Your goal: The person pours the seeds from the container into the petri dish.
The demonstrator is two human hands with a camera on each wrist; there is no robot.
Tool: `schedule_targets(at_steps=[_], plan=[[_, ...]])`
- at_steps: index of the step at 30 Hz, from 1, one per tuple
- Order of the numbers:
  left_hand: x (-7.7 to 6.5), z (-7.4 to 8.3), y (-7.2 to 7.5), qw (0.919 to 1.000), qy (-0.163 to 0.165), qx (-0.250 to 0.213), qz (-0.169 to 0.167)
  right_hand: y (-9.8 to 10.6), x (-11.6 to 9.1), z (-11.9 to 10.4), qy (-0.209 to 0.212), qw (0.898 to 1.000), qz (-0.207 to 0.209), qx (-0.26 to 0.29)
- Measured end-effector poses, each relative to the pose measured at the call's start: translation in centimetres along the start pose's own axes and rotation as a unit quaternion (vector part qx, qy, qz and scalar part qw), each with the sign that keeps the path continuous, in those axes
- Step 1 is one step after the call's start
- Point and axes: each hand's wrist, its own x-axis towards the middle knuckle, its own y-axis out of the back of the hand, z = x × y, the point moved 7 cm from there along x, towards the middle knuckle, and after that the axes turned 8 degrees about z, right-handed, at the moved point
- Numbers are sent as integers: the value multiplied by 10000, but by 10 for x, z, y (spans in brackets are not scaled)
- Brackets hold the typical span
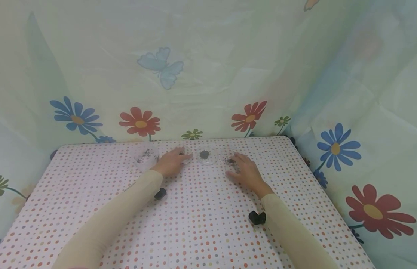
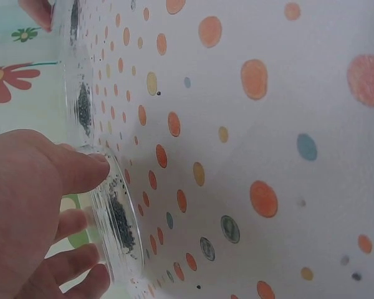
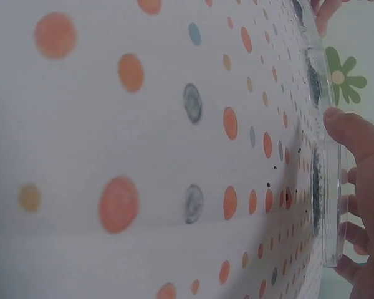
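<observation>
Three shallow clear petri dishes with dark granules stand in a row near the table's far edge. My left hand (image 1: 170,163) holds the left petri dish (image 2: 121,219), thumb on its near rim and fingers round the far side. The middle petri dish (image 1: 205,154) stands between my hands, its granules heaped in a dark round patch. My right hand (image 1: 247,172) grips the right petri dish (image 3: 330,208) by its side, with the thumb at one end and the fingers behind. Its granules form a thin dark layer on the bottom.
Left of the left hand lies a clear, crinkled-looking container (image 1: 147,156) with scattered dark bits. A dotted cloth (image 1: 195,224) covers the table, with a few loose black grains on it. A flowered curtain (image 1: 208,82) hangs close behind the far edge.
</observation>
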Motion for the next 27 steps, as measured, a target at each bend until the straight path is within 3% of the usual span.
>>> schedule_targets(at_steps=[15, 27], plan=[[-1, 0, 1, 9999, 75, -133, 11, 0, 6, 1, 72, 10000, -2, -20], [-3, 1, 2, 10000, 51, -47, 23, -3, 11, 2, -116, 9999, -99, -55]])
